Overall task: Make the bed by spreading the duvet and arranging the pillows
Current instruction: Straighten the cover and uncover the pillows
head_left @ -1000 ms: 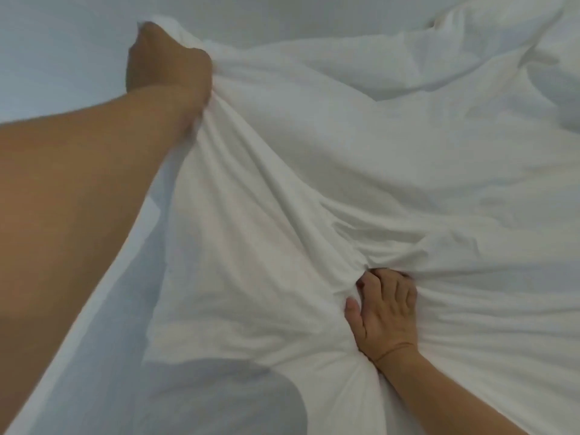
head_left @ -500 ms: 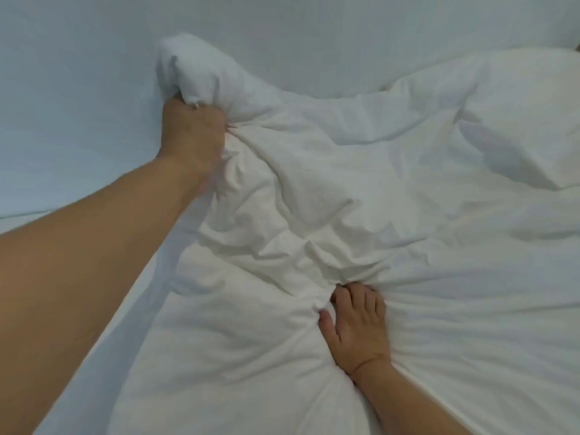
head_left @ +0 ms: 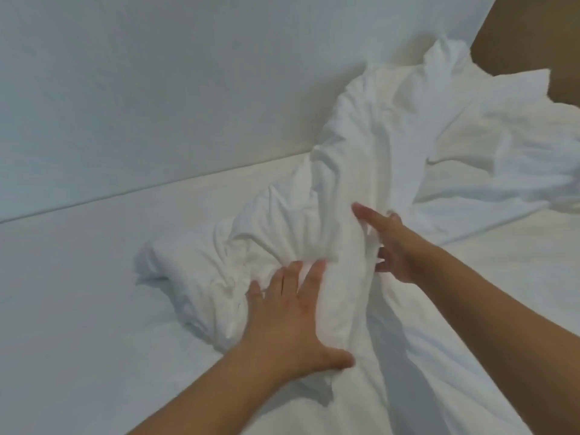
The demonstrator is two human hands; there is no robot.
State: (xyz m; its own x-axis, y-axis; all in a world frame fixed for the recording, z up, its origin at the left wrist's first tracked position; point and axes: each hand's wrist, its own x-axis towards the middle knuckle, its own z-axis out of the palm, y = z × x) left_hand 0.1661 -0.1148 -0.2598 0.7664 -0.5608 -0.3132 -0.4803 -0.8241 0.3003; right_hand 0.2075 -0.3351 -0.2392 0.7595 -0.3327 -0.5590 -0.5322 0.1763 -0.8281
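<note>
A white duvet point(head_left: 361, 171) lies bunched in a long ridge across the white bed sheet point(head_left: 78, 293), running from the bottom middle up to the right. My left hand point(head_left: 292, 312) lies flat on the left side of the ridge with its fingers spread and straight. On the ridge's right side is my right hand point(head_left: 389, 243), fingers stretched out and touching the fabric, partly blurred. Neither hand grips the cloth. No pillow can be told apart from the bunched bedding at the upper right point(head_left: 502, 127).
A pale wall point(head_left: 157, 89) runs along the far side of the bed, meeting the mattress in a straight line. A brown panel point(head_left: 533, 36) shows at the top right corner. Flat sheet stretches to the left and at the right point(head_left: 518, 265).
Both hands have let go of the duvet: the left released the lifted corner and came down flat, the right opened. The corner has dropped onto the bed, and the view has swung left.
</note>
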